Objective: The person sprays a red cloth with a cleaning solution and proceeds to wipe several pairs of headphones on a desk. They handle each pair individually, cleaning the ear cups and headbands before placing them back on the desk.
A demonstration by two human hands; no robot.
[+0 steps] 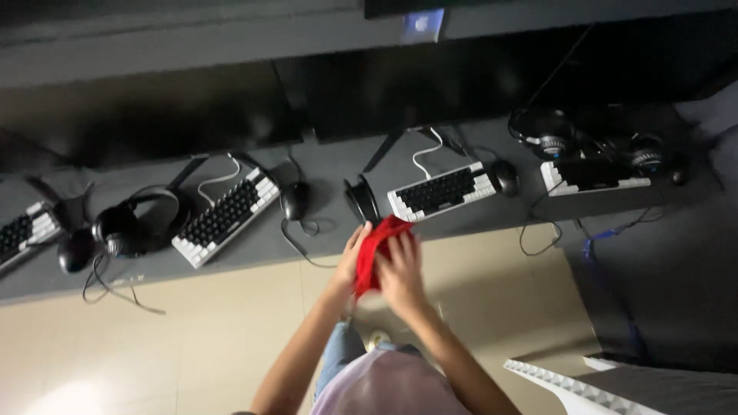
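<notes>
Head view: a red cloth (375, 253) is being held between both hands above the pale floor (192, 338), just in front of the edge of a long dark counter (338, 165). The left hand (350, 261) is being pressed against the cloth's left side with its fingers stretched upward along the fabric, while the right hand (400, 273) is being closed over the cloth's right side, its grip being kept tight on the bunched material. The cloth is being kept upright, its top end reaching near the counter edge. On the counter just beyond the hands, a black-and-white keyboard (442, 190) is being shown lying at a tilt, with a black mouse (503, 177) touching its right end and a black headset (361, 201) resting just beside its left end. Farther left, a second keyboard (227, 215) is being shown with another mouse (294, 201) near it and large headphones (134, 223) beside it. At the right end, a third keyboard (588, 175) is being partly covered by more headphones (546, 134). Dark monitors (346, 96) are being seen standing behind the keyboards.
</notes>
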